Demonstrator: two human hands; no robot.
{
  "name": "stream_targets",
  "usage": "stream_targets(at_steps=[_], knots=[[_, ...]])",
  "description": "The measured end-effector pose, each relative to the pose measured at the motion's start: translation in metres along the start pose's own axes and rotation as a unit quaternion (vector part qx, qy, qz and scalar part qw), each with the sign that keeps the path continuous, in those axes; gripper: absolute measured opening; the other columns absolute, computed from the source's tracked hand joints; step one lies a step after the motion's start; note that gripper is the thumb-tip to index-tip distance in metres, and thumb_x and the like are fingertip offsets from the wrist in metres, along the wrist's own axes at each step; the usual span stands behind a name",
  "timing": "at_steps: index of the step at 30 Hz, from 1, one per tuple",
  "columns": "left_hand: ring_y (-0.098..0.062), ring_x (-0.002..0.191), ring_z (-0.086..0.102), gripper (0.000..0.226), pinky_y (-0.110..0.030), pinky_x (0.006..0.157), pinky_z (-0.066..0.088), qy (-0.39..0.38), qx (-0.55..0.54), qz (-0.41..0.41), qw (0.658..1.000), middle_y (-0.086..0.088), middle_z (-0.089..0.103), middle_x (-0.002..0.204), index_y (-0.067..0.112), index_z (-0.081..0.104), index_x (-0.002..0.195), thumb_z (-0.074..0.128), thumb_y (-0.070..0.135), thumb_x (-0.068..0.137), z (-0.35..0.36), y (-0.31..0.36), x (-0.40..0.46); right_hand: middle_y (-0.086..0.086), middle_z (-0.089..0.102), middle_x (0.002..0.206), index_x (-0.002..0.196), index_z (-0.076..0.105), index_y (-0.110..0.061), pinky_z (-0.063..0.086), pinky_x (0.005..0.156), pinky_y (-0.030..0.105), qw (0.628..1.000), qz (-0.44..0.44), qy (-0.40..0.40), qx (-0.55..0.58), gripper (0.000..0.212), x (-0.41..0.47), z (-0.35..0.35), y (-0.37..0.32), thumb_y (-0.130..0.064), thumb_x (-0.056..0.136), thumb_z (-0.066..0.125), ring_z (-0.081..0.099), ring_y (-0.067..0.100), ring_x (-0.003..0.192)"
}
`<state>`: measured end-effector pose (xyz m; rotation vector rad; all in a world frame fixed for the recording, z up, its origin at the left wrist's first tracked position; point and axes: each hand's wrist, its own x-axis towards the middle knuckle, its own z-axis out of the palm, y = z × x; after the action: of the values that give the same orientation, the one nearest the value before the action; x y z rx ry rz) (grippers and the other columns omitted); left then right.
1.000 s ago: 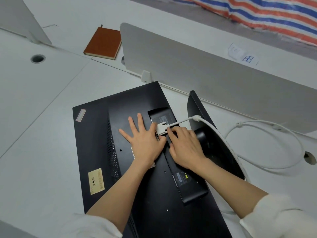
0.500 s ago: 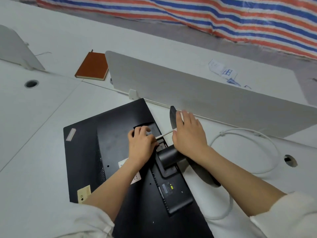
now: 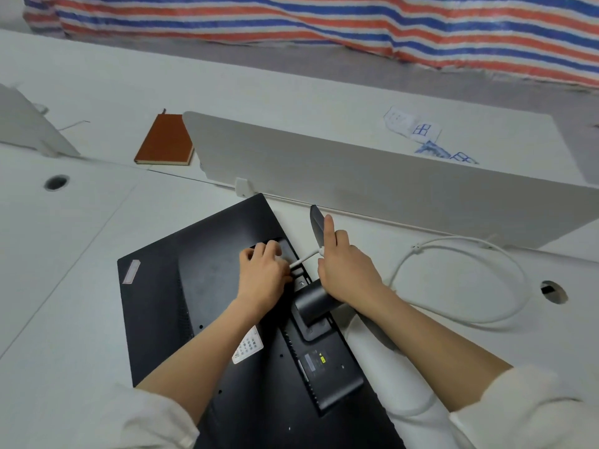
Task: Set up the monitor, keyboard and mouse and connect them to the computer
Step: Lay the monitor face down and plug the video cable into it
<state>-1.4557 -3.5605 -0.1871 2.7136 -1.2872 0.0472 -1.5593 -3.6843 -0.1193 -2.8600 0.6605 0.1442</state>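
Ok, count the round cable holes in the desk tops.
2. One cable hole sits far left, near the brown notebook; the other far right, beyond the white cable loop. Others may be hidden.

The light was soft, even and fairly bright, with a cool, slightly greenish cast over the white desk [image 3: 81,270]. No single source showed; shadows were faint and diffuse, the clearest a pale smudge on the desk just under the right forearm and beside the monitor [image 3: 207,286], whose matte black back carried only a dull sheen and no hard glare. Sharpness was best around the monitor and fell off away from it: the sleeves at the near edge were smeared and overexposed, and the striped tarpaulin [image 3: 324,24] far beyond the monitor looked soft. Wide-angle distortion bowed the grey divider panel [image 3: 372,189] behind the monitor and bent desk seams toward the corners.
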Motion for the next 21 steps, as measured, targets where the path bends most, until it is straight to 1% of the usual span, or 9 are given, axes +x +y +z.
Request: stream_targets(at_steps=[4,7,9,12,14,16,17,19,21], knots=[[-0.024,0.074,0.057,0.018,-0.038,0.08,0.031,0.061,0.065,0.076,0.993,-0.003,0.06,0.083,0.015,0.068,0.063,0.082,0.011,0.053,0.008,0.003,-0.007,0.014,0.036,0.131,0.149,-0.009,-0.006,0.03,0.062,0.032,1.0,0.001,-0.004,0.007,0.075,-0.001,-0.002,-0.001,-0.023,0.095,0.041,0.054,0.031,0.091],[-0.026,0.082,0.058,0.019,-0.04,0.08,0.036,0.051,0.001,0.013,0.999,-0.005,0.06,0.094,0.016,0.066,0.075,0.081,0.023,0.064,0.01,0.001,-0.016,0.014,0.036,0.131,0.149,-0.008,-0.006,0.03,0.063,0.033,1.0,0.002,-0.005,0.016,0.075,-0.001,-0.001,0.0,-0.024,0.095,0.041,0.053,0.031,0.093],[-0.03,0.086,0.058,0.019,-0.042,0.077,0.039,0.041,-0.045,-0.03,0.998,-0.009,0.059,0.099,0.016,0.066,0.074,0.081,0.024,0.066,0.01,0.001,-0.013,0.014,0.036,0.131,0.149,-0.007,-0.006,0.031,0.063,0.033,1.0,0.003,-0.005,0.023,0.075,0.0,-0.001,0.0,-0.023,0.095,0.041,0.053,0.032,0.093],[-0.029,0.085,0.056,0.015,-0.04,0.077,0.037,0.067,-0.008,-0.003,0.998,-0.008,0.061,0.097,0.015,0.069,0.067,0.082,0.015,0.061,0.013,0.002,-0.009,0.015,0.036,0.131,0.149,-0.007,-0.006,0.032,0.063,0.033,1.0,0.001,-0.006,0.027,0.075,0.0,-0.001,0.0,-0.024,0.095,0.041,0.053,0.031,0.093],[-0.024,0.086,0.049,0.003,-0.038,0.079,0.031,0.101,0.037,0.071,0.992,-0.006,0.062,0.094,0.013,0.07,0.069,0.068,0.011,0.069,0.019,0.0,-0.01,0.014,0.036,0.131,0.149,-0.008,-0.007,0.031,0.063,0.033,1.0,0.003,-0.007,0.026,0.075,-0.001,-0.001,0.0,-0.024,0.095,0.041,0.053,0.031,0.094],[-0.022,0.088,0.046,0.023,-0.037,0.081,0.03,0.116,0.05,0.093,0.988,-0.006,0.063,0.095,0.012,0.07,0.076,0.048,0.016,0.078,0.022,-0.002,-0.014,0.014,0.036,0.131,0.149,-0.008,-0.007,0.031,0.064,0.033,1.0,0.003,-0.006,0.025,0.075,-0.001,-0.001,0.0,-0.025,0.095,0.04,0.053,0.032,0.095],[-0.023,0.088,0.05,0.023,-0.037,0.082,0.032,0.111,0.038,0.078,0.99,-0.007,0.063,0.096,0.012,0.069,0.079,0.047,0.02,0.08,0.022,-0.002,-0.015,0.014,0.036,0.13,0.149,-0.008,-0.007,0.03,0.064,0.033,1.0,0.003,-0.005,0.025,0.074,-0.001,-0.001,0.001,-0.025,0.095,0.04,0.053,0.032,0.095],[-0.029,0.088,0.058,0.009,-0.041,0.082,0.04,0.095,-0.004,0.034,0.995,-0.01,0.062,0.102,0.012,0.066,0.079,0.066,0.021,0.078,0.02,-0.005,-0.017,0.014,0.036,0.13,0.149,-0.008,-0.007,0.031,0.064,0.033,1.0,0.001,-0.003,0.027,0.074,-0.001,-0.001,0.001,-0.025,0.095,0.039,0.053,0.032,0.094],[-0.033,0.09,0.059,0.015,-0.044,0.08,0.044,0.07,-0.025,0.012,0.997,-0.012,0.062,0.106,0.012,0.065,0.075,0.079,0.016,0.069,0.017,-0.003,-0.016,0.014,0.036,0.131,0.149,-0.007,-0.007,0.031,0.064,0.032,0.999,0.002,-0.003,0.034,0.073,-0.001,-0.001,0.001,-0.025,0.096,0.038,0.052,0.032,0.095]])
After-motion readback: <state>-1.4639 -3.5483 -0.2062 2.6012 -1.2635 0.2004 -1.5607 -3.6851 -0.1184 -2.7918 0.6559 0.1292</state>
